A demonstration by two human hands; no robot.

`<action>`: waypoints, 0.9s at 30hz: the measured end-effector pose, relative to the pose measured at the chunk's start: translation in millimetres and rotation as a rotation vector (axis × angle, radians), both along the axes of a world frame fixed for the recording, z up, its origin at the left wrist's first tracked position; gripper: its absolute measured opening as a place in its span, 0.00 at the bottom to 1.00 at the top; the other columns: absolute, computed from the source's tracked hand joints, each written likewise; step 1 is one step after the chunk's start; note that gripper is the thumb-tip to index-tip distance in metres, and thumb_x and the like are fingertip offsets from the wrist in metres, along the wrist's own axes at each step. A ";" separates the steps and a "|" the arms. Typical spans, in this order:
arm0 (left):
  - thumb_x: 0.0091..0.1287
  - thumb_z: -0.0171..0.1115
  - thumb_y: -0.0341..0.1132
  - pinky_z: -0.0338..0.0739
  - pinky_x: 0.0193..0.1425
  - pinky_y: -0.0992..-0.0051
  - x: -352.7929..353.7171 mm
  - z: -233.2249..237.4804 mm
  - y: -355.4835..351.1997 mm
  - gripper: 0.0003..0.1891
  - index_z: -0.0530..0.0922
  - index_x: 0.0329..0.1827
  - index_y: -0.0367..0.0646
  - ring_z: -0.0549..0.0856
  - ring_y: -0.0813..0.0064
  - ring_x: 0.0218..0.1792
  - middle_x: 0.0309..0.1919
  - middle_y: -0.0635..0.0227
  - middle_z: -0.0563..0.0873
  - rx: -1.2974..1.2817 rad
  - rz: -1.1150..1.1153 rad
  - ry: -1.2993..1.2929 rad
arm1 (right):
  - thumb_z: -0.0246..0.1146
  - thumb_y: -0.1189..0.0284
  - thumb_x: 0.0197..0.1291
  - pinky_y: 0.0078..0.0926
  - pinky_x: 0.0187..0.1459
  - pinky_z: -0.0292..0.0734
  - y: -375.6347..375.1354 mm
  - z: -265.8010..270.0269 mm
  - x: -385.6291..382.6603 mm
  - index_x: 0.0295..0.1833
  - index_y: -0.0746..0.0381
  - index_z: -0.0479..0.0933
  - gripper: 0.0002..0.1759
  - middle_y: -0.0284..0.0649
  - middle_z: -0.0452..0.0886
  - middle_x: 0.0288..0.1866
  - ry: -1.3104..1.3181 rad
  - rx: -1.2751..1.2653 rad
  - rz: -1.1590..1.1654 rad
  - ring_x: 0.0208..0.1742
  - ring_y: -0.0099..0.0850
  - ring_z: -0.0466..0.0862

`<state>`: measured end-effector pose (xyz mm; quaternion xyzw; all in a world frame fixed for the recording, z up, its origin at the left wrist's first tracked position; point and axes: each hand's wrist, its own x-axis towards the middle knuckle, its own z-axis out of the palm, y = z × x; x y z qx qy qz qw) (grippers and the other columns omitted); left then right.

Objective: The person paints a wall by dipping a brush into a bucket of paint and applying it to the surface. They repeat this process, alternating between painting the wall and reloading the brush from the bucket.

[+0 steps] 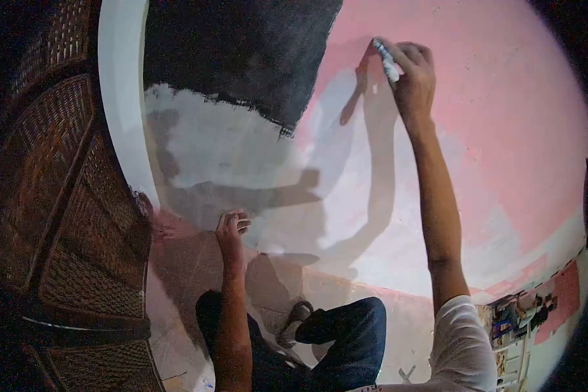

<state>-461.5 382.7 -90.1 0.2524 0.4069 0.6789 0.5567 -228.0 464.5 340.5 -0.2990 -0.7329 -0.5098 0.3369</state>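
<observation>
My right hand is raised high against the wall, closed round a white marker-like tool with a dark tip. The tip is at or near the pink paint on the wall; contact cannot be made out. Lower down, my left hand hangs near the bottom of the wall with its fingers partly curled, and whether they hold a small thing is unclear. Between the hands lie a black painted area with a ragged lower edge and a pale grey-white patch.
Woven brown panels stand at the left beside a white curved strip. My bent legs and a sandalled foot are below on the tiled floor. At the far lower right, people are near a white railing.
</observation>
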 end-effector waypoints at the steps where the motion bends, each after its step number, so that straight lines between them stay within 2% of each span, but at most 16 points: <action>1: 0.77 0.55 0.41 0.78 0.53 0.68 2.1 0.4 1.0 0.16 0.83 0.55 0.39 0.87 0.69 0.44 0.45 0.64 0.88 0.013 -0.005 0.010 | 0.68 0.75 0.57 0.45 0.55 0.81 10.6 -22.0 7.3 0.56 0.53 0.86 0.20 0.45 0.86 0.48 0.030 -0.087 -0.029 0.57 0.46 0.81; 4: 0.77 0.56 0.42 0.78 0.53 0.68 4.5 11.6 -1.1 0.16 0.83 0.54 0.39 0.87 0.69 0.44 0.44 0.63 0.89 0.050 -0.007 0.015 | 0.69 0.80 0.52 0.44 0.53 0.82 51.8 -156.0 25.1 0.54 0.56 0.87 0.21 0.44 0.87 0.49 -0.112 -0.210 -0.019 0.53 0.46 0.83; 6: 0.77 0.56 0.43 0.78 0.52 0.67 5.0 10.1 -1.5 0.16 0.83 0.53 0.40 0.87 0.69 0.43 0.44 0.63 0.89 0.075 -0.001 0.026 | 0.68 0.77 0.56 0.43 0.53 0.84 45.1 -240.6 3.5 0.57 0.55 0.86 0.21 0.44 0.82 0.41 -0.100 -0.615 -0.212 0.53 0.47 0.83; 7: 0.77 0.57 0.44 0.78 0.52 0.67 3.8 9.8 -0.9 0.16 0.84 0.53 0.40 0.87 0.69 0.43 0.43 0.63 0.90 0.092 -0.002 0.031 | 0.68 0.76 0.57 0.43 0.53 0.84 34.0 -256.6 -9.5 0.57 0.56 0.86 0.20 0.45 0.84 0.43 -0.107 -0.802 -0.098 0.54 0.47 0.83; 9: 0.78 0.56 0.43 0.78 0.52 0.67 0.3 8.0 -3.7 0.16 0.83 0.53 0.40 0.87 0.69 0.43 0.43 0.63 0.90 0.087 0.006 0.032 | 0.67 0.77 0.57 0.43 0.54 0.83 81.7 -281.7 10.8 0.56 0.57 0.86 0.20 0.47 0.84 0.45 0.108 -0.846 -0.049 0.54 0.48 0.83; 11: 0.79 0.55 0.42 0.78 0.52 0.67 -0.6 5.9 -1.3 0.16 0.83 0.53 0.40 0.87 0.69 0.43 0.44 0.63 0.90 0.068 0.014 0.023 | 0.63 0.71 0.63 0.46 0.53 0.82 46.2 -196.5 -7.1 0.47 0.54 0.88 0.10 0.51 0.84 0.45 -0.042 -0.682 0.060 0.54 0.50 0.84; 12: 0.79 0.55 0.42 0.78 0.52 0.67 -1.1 2.9 -0.5 0.16 0.83 0.53 0.40 0.87 0.69 0.43 0.44 0.63 0.89 0.048 0.014 0.019 | 0.63 0.70 0.64 0.46 0.53 0.81 48.8 -148.2 -4.3 0.48 0.55 0.88 0.11 0.51 0.84 0.47 -0.096 -0.592 0.069 0.54 0.50 0.84; 13: 0.79 0.54 0.42 0.78 0.53 0.67 -1.7 0.8 -0.7 0.15 0.83 0.53 0.39 0.87 0.69 0.43 0.44 0.63 0.89 0.025 0.011 0.018 | 0.63 0.70 0.64 0.45 0.55 0.81 47.0 -111.6 -4.8 0.53 0.53 0.89 0.14 0.50 0.85 0.49 0.109 -0.530 0.092 0.56 0.49 0.83; 15: 0.79 0.54 0.42 0.78 0.53 0.67 -1.1 3.8 -2.4 0.15 0.83 0.53 0.39 0.87 0.69 0.43 0.44 0.64 0.89 0.012 0.009 0.024 | 0.68 0.73 0.60 0.42 0.57 0.82 43.1 -42.8 -12.4 0.60 0.48 0.86 0.22 0.46 0.86 0.53 0.147 -0.351 0.093 0.61 0.46 0.82; 17: 0.79 0.54 0.42 0.78 0.53 0.67 0.5 4.6 -1.9 0.15 0.83 0.52 0.39 0.87 0.69 0.43 0.44 0.64 0.89 0.015 0.009 0.025 | 0.71 0.74 0.57 0.42 0.57 0.82 31.3 -19.2 -20.4 0.63 0.46 0.85 0.26 0.44 0.86 0.55 0.000 -0.118 0.066 0.62 0.45 0.81; 20: 0.78 0.55 0.41 0.78 0.53 0.67 2.1 4.2 -0.6 0.15 0.83 0.52 0.39 0.87 0.70 0.43 0.43 0.64 0.89 0.049 0.010 0.025 | 0.71 0.75 0.56 0.43 0.58 0.82 37.0 -53.1 -21.2 0.63 0.47 0.84 0.27 0.45 0.86 0.56 0.005 -0.111 0.048 0.62 0.46 0.81; 23: 0.78 0.55 0.41 0.78 0.53 0.68 2.5 9.7 -6.6 0.15 0.83 0.53 0.38 0.86 0.70 0.42 0.43 0.64 0.89 0.083 0.020 0.015 | 0.67 0.74 0.56 0.50 0.60 0.81 67.7 -193.3 -2.4 0.56 0.60 0.84 0.20 0.51 0.85 0.56 -0.144 -0.326 0.053 0.61 0.51 0.83; 24: 0.78 0.55 0.41 0.78 0.53 0.68 2.4 7.8 -6.3 0.15 0.83 0.53 0.38 0.86 0.70 0.42 0.42 0.64 0.89 0.087 0.022 -0.006 | 0.66 0.73 0.60 0.49 0.61 0.81 63.5 -231.0 -2.7 0.56 0.60 0.85 0.17 0.51 0.86 0.57 -0.193 -0.506 0.041 0.60 0.50 0.84; 25: 0.78 0.55 0.41 0.78 0.53 0.68 1.1 7.9 -3.8 0.15 0.83 0.53 0.38 0.86 0.71 0.42 0.42 0.64 0.89 0.096 0.024 -0.025 | 0.65 0.71 0.65 0.47 0.60 0.83 68.5 -272.8 -5.4 0.55 0.59 0.85 0.14 0.49 0.86 0.56 0.074 -0.799 0.007 0.59 0.48 0.85; 26: 0.78 0.55 0.41 0.78 0.53 0.68 0.8 -1.0 2.4 0.15 0.83 0.53 0.39 0.86 0.71 0.42 0.42 0.64 0.89 0.100 0.028 -0.021 | 0.64 0.70 0.69 0.45 0.58 0.83 52.4 -271.4 -9.5 0.57 0.58 0.85 0.14 0.48 0.86 0.57 -0.204 -0.731 0.134 0.59 0.47 0.85; 27: 0.79 0.56 0.41 0.78 0.52 0.68 0.1 -10.7 6.3 0.15 0.83 0.53 0.39 0.86 0.71 0.42 0.41 0.65 0.89 0.100 0.031 -0.017 | 0.65 0.70 0.67 0.45 0.58 0.83 45.5 -262.6 -14.9 0.57 0.58 0.85 0.15 0.48 0.87 0.57 -0.163 -0.715 0.158 0.59 0.48 0.84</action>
